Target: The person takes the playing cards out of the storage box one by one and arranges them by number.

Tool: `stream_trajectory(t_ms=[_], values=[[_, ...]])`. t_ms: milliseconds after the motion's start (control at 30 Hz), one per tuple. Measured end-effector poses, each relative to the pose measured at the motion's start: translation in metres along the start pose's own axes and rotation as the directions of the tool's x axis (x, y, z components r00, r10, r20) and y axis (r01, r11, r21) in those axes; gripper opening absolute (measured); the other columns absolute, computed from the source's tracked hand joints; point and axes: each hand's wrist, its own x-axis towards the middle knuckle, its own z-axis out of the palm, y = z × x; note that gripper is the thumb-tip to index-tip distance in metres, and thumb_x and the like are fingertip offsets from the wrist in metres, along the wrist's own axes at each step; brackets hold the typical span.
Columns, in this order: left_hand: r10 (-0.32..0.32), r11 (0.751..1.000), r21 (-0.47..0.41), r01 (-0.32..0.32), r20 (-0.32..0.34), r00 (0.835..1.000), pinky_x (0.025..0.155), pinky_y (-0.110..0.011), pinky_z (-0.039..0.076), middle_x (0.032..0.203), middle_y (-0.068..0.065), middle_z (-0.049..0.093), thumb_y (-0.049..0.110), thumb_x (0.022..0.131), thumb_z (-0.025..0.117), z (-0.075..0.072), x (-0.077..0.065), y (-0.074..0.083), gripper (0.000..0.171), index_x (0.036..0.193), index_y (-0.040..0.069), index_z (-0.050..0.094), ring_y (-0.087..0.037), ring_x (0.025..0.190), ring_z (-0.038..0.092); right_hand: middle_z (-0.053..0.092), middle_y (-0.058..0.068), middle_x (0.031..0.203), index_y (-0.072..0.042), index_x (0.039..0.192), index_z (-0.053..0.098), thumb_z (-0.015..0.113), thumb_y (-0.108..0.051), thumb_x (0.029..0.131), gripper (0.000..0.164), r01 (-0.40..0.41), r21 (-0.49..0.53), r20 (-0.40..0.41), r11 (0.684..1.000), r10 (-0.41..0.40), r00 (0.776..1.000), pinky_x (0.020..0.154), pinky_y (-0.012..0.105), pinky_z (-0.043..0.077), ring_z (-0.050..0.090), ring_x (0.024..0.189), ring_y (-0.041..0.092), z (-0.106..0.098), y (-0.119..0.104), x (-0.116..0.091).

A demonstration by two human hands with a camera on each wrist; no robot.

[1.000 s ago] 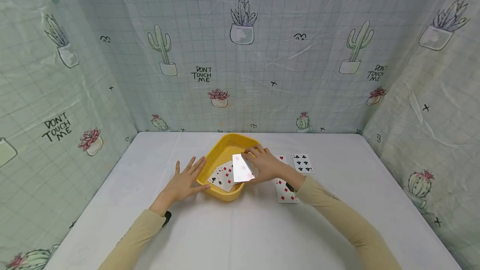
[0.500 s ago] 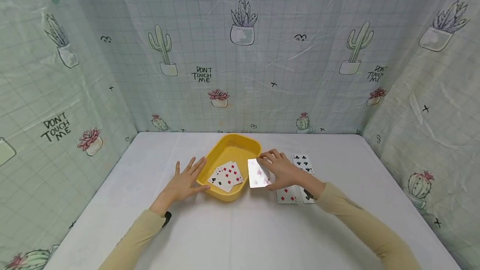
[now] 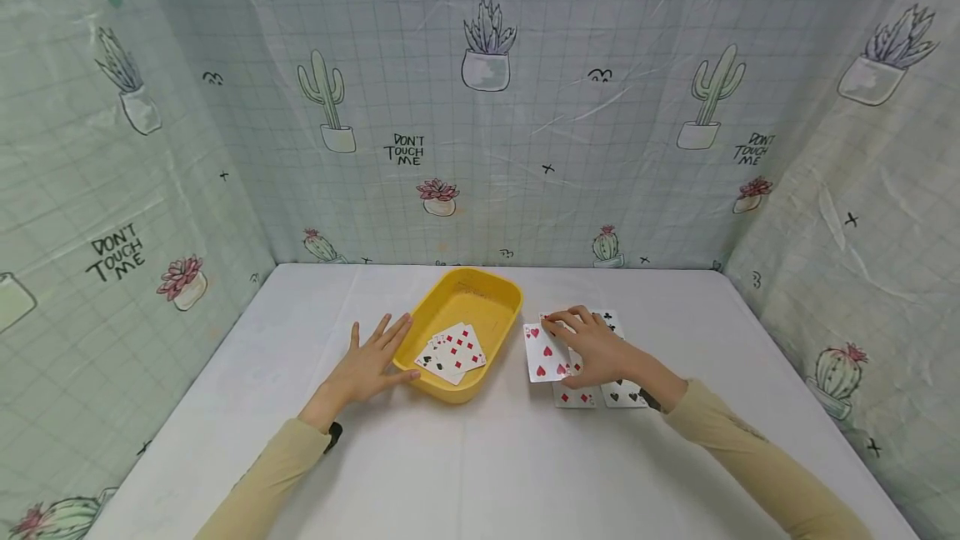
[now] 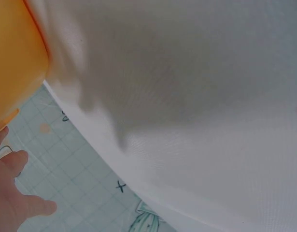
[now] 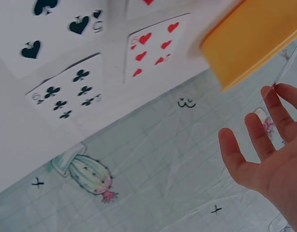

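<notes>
The left hand lay with its fingers straight and spread wide, fingertips and thumb touching the left rim of a yellow basket that stood toward the far edge of a white tabletop, near the middle of its width. The right hand pinched a playing card with red hearts, its fingers at the card's far edge and the thumb at the near edge. That card was face up just to the right of the basket, apart from it and slightly raised, with a shadow below. Inside the basket, at the near end, several cards overlapped in a fan, a diamonds card uppermost. Right of the basket, 4 face-up cards lay in 2 rows, partly covered by the right hand in the head view: the 6 of hearts and the 6 of clubs nearer the far edge, a second diamonds card and a spades card nearer the front. Behind the far edge hung a pale sheet printed with potted plants.
</notes>
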Motion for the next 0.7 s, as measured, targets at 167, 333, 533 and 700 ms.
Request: stream_trajectory(t_ms=[167,333,533,700], values=[[-0.001,1.0,0.003,0.001,0.002,1.0,0.102,-0.067,0.0,0.152,0.003,0.013,0.069,0.079,0.04,0.0,-0.001,0.0,0.088,0.145,0.019,0.009,-0.03,0.139,0.011,0.038,0.005,0.136,-0.014,0.136,0.037,0.074,-0.039,0.063,0.085,-0.032,-0.01,0.014,0.999,0.032,0.999,0.093,0.059,0.034,0.031,0.12,0.029,0.004,0.009,-0.012],[-0.006,1.0,0.002,0.006,0.006,1.0,0.103,-0.066,-0.001,0.152,0.003,0.012,0.069,0.079,0.04,0.0,-0.001,0.0,0.088,0.145,0.02,0.008,-0.03,0.139,0.011,0.036,0.005,0.137,-0.015,0.137,0.035,0.074,-0.039,0.064,0.086,-0.053,-0.012,0.024,0.999,0.053,0.998,0.092,0.058,0.033,0.03,0.122,0.033,0.009,0.019,-0.024],[-0.012,1.0,-0.007,0.012,0.011,1.0,0.103,-0.066,-0.003,0.152,0.003,0.012,0.07,0.079,0.039,0.001,0.0,0.0,0.089,0.145,0.02,0.007,-0.029,0.139,0.009,0.036,0.007,0.136,-0.012,0.137,0.034,0.075,-0.033,0.064,0.086,-0.058,0.019,0.008,0.998,0.058,0.998,0.086,0.054,0.035,0.031,0.119,0.03,0.011,0.028,-0.039],[-0.002,1.0,-0.001,0.002,-0.003,1.0,0.102,-0.067,0.0,0.151,0.001,0.015,0.069,0.079,0.041,0.001,0.0,-0.001,0.089,0.145,0.019,0.009,-0.031,0.138,0.012,0.037,0.007,0.135,-0.012,0.137,0.035,0.075,-0.031,0.064,0.085,-0.079,0.044,0.008,0.996,0.079,0.997,0.084,0.052,0.035,0.03,0.119,0.028,0.015,0.036,-0.052]])
